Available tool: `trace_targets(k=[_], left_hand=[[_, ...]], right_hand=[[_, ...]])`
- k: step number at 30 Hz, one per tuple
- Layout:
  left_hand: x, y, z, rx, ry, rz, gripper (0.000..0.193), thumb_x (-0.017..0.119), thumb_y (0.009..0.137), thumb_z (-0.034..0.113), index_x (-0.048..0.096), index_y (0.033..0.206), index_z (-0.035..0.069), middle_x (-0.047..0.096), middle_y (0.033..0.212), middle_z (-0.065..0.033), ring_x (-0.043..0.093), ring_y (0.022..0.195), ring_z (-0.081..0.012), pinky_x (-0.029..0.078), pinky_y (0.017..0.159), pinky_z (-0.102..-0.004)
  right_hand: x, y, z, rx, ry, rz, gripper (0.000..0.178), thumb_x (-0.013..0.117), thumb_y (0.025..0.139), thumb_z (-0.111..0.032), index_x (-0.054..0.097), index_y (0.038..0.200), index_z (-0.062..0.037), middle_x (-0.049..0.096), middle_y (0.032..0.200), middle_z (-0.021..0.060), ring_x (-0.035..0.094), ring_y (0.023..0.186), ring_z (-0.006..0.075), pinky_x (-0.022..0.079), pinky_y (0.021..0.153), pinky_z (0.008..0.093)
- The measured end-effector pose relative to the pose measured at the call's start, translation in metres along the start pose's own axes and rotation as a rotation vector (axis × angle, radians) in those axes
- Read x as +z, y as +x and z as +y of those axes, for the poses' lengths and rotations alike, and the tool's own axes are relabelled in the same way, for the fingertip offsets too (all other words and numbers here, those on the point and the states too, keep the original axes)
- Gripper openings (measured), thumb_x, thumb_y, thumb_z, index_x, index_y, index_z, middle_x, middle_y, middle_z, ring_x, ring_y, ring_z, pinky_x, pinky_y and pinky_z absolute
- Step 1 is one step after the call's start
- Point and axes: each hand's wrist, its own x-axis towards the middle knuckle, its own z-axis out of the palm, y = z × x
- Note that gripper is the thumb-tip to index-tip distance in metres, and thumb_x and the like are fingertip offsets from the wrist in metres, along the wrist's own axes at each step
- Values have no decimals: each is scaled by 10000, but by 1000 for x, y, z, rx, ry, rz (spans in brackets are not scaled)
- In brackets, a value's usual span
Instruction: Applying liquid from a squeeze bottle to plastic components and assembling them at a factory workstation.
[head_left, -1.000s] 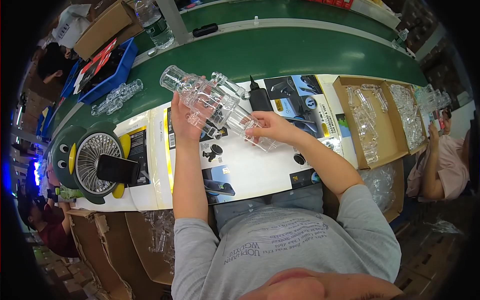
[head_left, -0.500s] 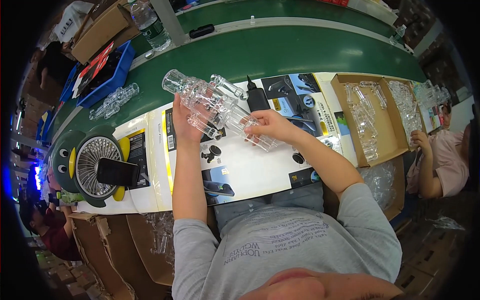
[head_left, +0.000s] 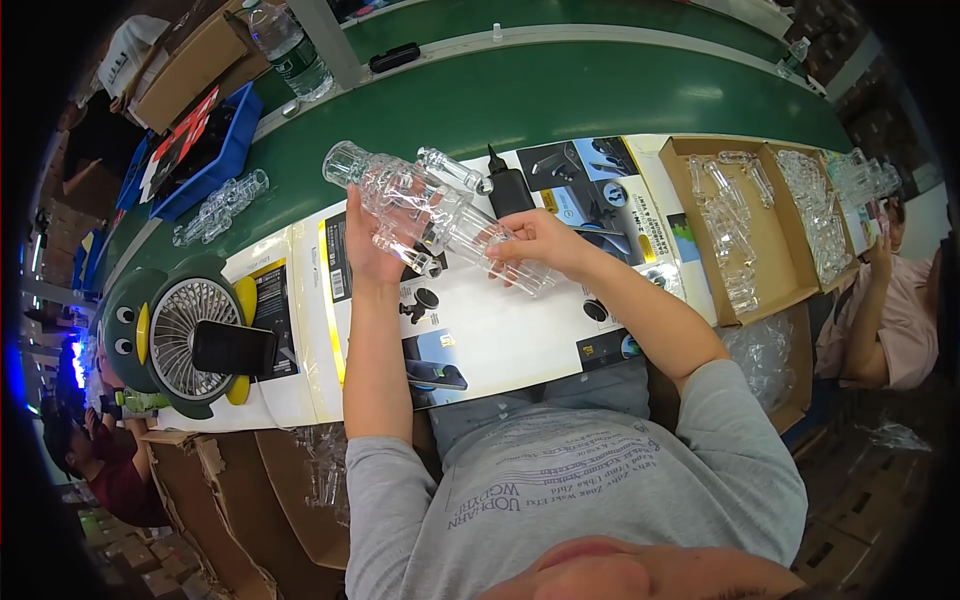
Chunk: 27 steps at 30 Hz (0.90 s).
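A clear see-through piece [head_left: 420, 205], a thick ribbed tube with smaller tubes on its sides, is held tilted above the white printed sheet. My left hand [head_left: 372, 248] is closed round its upper left part, partly hidden behind it. At its lower right end, my right hand [head_left: 545, 245] pinches the narrower tube between thumb and fingers. Just beyond the right hand a black bottle [head_left: 511, 190] with a pointed nozzle lies on the sheet. Another clear tubed piece [head_left: 222, 207] rests on the green bench to the left.
A penguin-shaped fan [head_left: 180, 335] with a phone [head_left: 234, 348] against it stands left. Cardboard trays [head_left: 768, 265] of clear tubes are at right, near a person [head_left: 880, 310]. A blue bin [head_left: 215, 150] and water bottle [head_left: 290, 55] stand at the far left.
Both hands keep their grip on the clear piece, which has hardly moved. At the right, the other person's hand has lifted away from the tray.
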Motion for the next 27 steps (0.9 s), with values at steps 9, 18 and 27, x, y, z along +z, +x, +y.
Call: trace_targets(k=[9,18,27], left_hand=[[-8,0,6,-13,-50,-4,417,410,934,419,474,1192,97,548,1126,-137,524,1060,-328,361,973,-584],[-25,8,27,23,97,-139,664,491,861,483,340,1338,48,395,1340,-172,353,1255,-355,253,1031,-598],[-58,23,48,111,119,-306,640,488,848,412,363,1298,-26,506,1193,-171,455,1171,-300,237,1105,-444]], right_hand=[[6,3,4,-6,27,2,328,657,810,-142,578,1057,58,653,830,116,649,704,150,554,606,292],[9,4,4,-20,49,-203,400,583,878,-241,532,1146,52,655,907,189,665,741,218,534,666,326],[47,-5,17,120,239,-319,372,679,815,-293,528,1012,-16,627,845,119,653,742,211,532,596,319]])
